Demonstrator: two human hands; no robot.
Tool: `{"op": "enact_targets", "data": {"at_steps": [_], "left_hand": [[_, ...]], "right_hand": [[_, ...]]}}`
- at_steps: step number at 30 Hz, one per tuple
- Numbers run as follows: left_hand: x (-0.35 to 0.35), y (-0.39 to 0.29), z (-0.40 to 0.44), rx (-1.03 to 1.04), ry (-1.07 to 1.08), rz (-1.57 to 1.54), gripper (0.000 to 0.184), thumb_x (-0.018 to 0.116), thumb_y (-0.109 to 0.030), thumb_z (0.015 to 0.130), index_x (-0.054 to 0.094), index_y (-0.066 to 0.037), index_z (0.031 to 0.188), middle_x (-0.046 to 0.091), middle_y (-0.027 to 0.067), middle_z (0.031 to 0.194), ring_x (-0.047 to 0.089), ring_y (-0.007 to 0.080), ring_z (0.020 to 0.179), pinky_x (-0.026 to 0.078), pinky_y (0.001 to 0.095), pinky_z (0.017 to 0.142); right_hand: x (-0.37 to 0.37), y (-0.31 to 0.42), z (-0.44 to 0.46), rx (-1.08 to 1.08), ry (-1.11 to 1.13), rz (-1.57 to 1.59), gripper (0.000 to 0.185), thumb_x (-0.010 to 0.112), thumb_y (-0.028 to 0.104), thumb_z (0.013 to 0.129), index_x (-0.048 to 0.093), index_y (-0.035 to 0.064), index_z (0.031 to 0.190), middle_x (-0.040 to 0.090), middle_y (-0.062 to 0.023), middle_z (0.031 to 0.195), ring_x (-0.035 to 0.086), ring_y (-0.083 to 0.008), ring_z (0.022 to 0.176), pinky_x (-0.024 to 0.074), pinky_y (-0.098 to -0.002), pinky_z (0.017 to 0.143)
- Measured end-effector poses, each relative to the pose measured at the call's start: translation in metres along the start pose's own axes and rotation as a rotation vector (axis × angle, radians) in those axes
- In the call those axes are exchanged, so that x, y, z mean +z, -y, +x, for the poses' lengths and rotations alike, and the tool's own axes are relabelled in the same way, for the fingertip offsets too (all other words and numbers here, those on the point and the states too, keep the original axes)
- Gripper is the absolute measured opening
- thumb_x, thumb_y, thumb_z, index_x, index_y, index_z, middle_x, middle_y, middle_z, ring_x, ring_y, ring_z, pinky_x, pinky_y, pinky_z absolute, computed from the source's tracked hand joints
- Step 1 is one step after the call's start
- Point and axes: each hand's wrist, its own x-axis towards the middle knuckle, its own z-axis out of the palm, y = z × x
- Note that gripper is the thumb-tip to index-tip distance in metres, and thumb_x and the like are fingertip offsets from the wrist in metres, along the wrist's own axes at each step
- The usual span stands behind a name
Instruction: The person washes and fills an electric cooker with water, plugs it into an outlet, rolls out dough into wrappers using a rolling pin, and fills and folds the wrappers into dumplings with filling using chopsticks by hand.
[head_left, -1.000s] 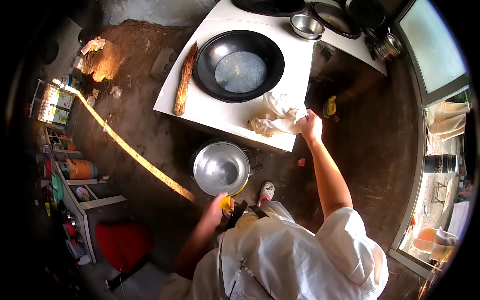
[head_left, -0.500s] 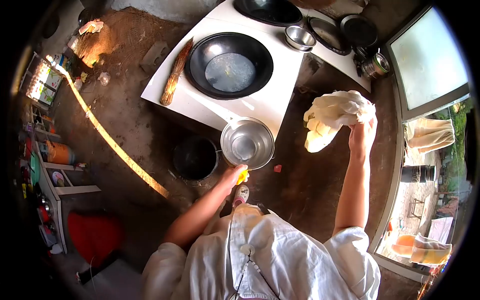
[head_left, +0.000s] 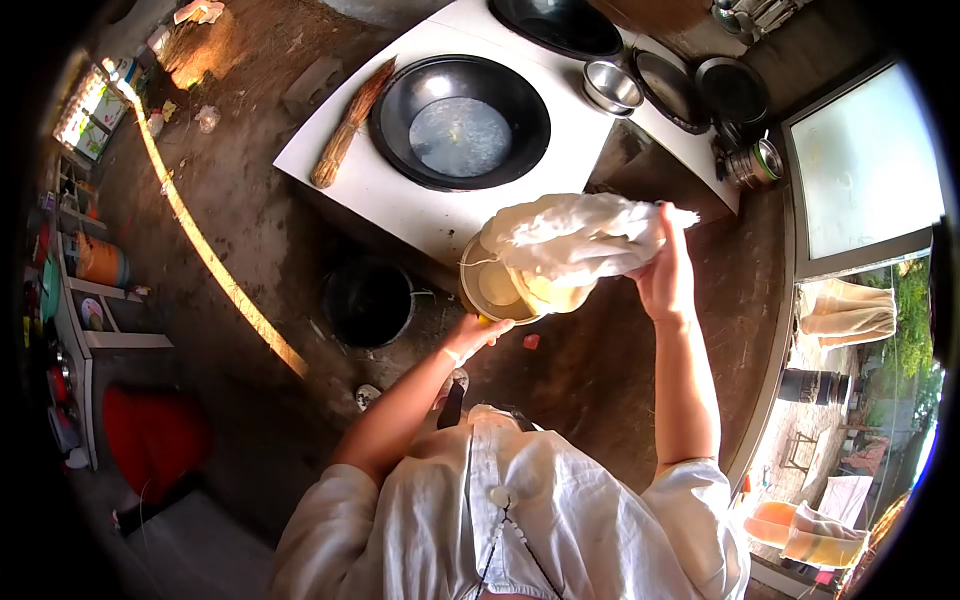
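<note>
White cloth point(head_left: 585, 235), bunched in the closed fingers of the right hand point(head_left: 668, 285), hangs over the metal pan's point(head_left: 497, 284) two-o'clock side, as the left hand point(head_left: 478, 335) grips near seven o'clock; shifting the cloth would call for a steady pan.

Passable between left hand point(head_left: 478, 338) and right hand point(head_left: 665, 275), low over floor point(head_left: 585, 385). Obstructed at near right corner of white counter point(head_left: 425, 212) by cloth point(head_left: 590, 235) and pot point(head_left: 474, 283); clearance beneath cloth probably small, poorly seen. Open along counter strip before wok point(head_left: 460, 130). Tight on wok's left, by stick bundle point(head_left: 352, 125). Blocked left of pot, lower down, by black bucket point(head_left: 368, 303).
</note>
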Motion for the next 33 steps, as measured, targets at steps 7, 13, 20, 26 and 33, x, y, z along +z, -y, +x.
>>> {"op": "enact_targets", "data": {"at_steps": [7,13,20,26,33], "left_hand": [[0.003,-0.023,-0.012,-0.013,-0.029,0.079,0.031,0.072,-0.034,0.073,0.065,-0.008,0.088,0.06,-0.0031,0.073,0.046,0.0065,0.056,0.038,0.023,0.05],[-0.004,-0.01,-0.011,0.003,0.006,0.203,0.029,0.072,-0.033,0.074,0.064,-0.007,0.084,0.057,-0.0039,0.069,0.046,0.006,0.056,0.038,0.0228,0.05],[0.001,-0.032,-0.024,0.176,0.078,0.005,0.034,0.068,-0.036,0.078,0.063,-0.006,0.091,0.056,-0.0039,0.068,0.046,0.0061,0.058,0.038,0.0228,0.052],[0.003,-0.014,-0.005,0.257,-0.094,0.024,0.03,0.071,-0.03,0.077,0.066,-0.004,0.09,0.057,-0.0045,0.067,0.046,0.0047,0.058,0.037,0.0222,0.052],[0.002,0.0,0.002,0.213,-0.101,0.132,0.027,0.071,-0.029,0.076,0.067,-0.005,0.087,0.06,-0.0028,0.067,0.047,0.0047,0.056,0.037,0.0223,0.05]], "right_hand": [[-0.009,-0.13,0.044,-0.537,0.931,-1.665,0.019,0.058,0.013,0.074,0.064,0.0138,0.092,0.06,-0.004,0.095,0.057,-0.0246,0.094,0.0454,-0.0337,0.081],[0.024,-0.196,0.072,-0.598,1.591,-1.554,0.02,0.054,0.016,0.074,0.066,0.0161,0.089,0.061,-0.0009,0.094,0.057,-0.0218,0.091,0.0459,-0.0313,0.078],[0.053,-0.213,0.096,-0.426,1.079,-1.938,0.026,0.052,0.019,0.081,0.056,0.0208,0.107,0.059,-0.0051,0.1,0.061,-0.0222,0.093,0.0486,-0.0366,0.079],[0.003,-0.262,0.118,-0.592,0.331,-1.828,0.032,0.047,0.017,0.083,0.051,0.0092,0.114,0.059,-0.0158,0.101,0.058,-0.0318,0.094,0.0451,-0.0408,0.082],[0.006,-0.269,0.091,-0.132,0.889,-1.8,0.03,0.042,0.017,0.082,0.066,0.0014,0.091,0.059,-0.0181,0.107,0.055,-0.0346,0.099,0.0449,-0.0397,0.083]]}}
